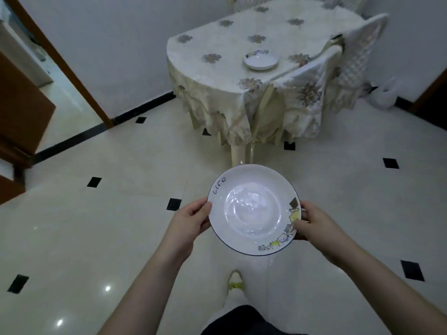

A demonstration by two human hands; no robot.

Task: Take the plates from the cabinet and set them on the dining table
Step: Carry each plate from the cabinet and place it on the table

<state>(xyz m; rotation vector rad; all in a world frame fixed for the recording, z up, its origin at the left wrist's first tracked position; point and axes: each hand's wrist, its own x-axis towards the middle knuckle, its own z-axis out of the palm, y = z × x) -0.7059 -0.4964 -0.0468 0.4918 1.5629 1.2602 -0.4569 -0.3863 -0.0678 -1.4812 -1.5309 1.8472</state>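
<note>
A white plate with a dark rim, the word "Life" and small cartoon figures is held level in front of me, above the floor. My left hand grips its left edge and my right hand grips its right edge. Ahead stands the dining table, covered by a cream cloth with flower prints. A second white plate lies on the table near its right front side. No cabinet is in view.
A cloth-covered chair stands against the table's right front side. A brown door frame and an open doorway lie to the left. The floor is glossy cream tile with black diamonds. A white bag sits by the right wall.
</note>
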